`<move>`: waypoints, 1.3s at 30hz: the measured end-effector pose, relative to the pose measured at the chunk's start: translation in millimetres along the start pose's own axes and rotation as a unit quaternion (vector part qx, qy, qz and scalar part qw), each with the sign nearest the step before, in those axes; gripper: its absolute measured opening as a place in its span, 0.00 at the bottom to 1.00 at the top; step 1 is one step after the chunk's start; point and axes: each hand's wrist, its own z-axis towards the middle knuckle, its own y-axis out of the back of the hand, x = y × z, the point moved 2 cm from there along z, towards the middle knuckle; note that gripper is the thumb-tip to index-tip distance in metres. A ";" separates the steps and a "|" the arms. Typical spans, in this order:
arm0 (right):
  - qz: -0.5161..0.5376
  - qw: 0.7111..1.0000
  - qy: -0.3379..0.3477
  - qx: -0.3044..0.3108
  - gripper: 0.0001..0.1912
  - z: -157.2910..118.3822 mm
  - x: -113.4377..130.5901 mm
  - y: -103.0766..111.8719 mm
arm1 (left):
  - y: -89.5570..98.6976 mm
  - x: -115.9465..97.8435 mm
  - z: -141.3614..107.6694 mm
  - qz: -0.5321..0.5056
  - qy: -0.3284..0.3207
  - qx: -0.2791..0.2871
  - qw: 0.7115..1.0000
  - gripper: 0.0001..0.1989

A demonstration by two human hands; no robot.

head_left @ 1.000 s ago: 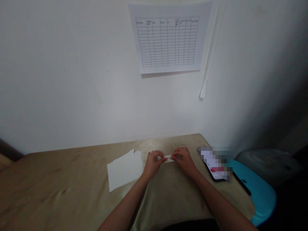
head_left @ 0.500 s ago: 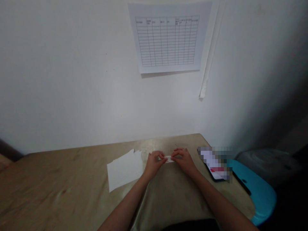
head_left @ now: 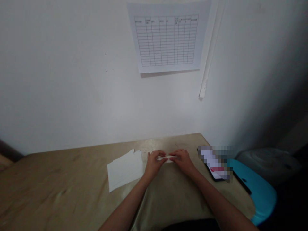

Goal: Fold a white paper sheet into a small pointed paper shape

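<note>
A small strip of white paper (head_left: 169,161) lies between my hands over the brown-covered table (head_left: 173,199). My left hand (head_left: 154,162) pinches its left end between thumb and fingers. At the other end, my right hand (head_left: 183,161) has its thumb and curled fingers closed on the strip. Parts of the paper are covered by my fingertips. Just left of my left hand rests a larger sheet of white paper (head_left: 125,171) with a torn, jagged upper edge.
To the right on the table is a phone (head_left: 211,165), partly blurred out. A blue stool (head_left: 263,189) stands beyond the table's right edge, with a dark thin object (head_left: 243,183) near it. A printed table sheet (head_left: 168,41) hangs on the white wall.
My right hand's fingers have shifted slightly left, nearer to my left hand, along the paper strip. The larger sheet and the phone stay where they were.
</note>
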 end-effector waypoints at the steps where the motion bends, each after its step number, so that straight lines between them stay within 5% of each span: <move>1: -0.011 1.000 -0.003 0.005 0.10 0.0 0.4 0.1 | 0.3 -0.5 0.1 0.002 0.003 -0.003 1.000 0.07; 22: -0.080 0.997 0.020 0.010 0.05 -1.8 8.0 -4.2 | -4.6 -7.3 -0.8 0.091 0.029 0.056 0.994 0.06; 39: -0.132 0.991 0.025 0.018 0.06 -2.6 5.4 -5.8 | 0.3 -14.7 -2.2 0.150 -0.006 0.014 0.989 0.02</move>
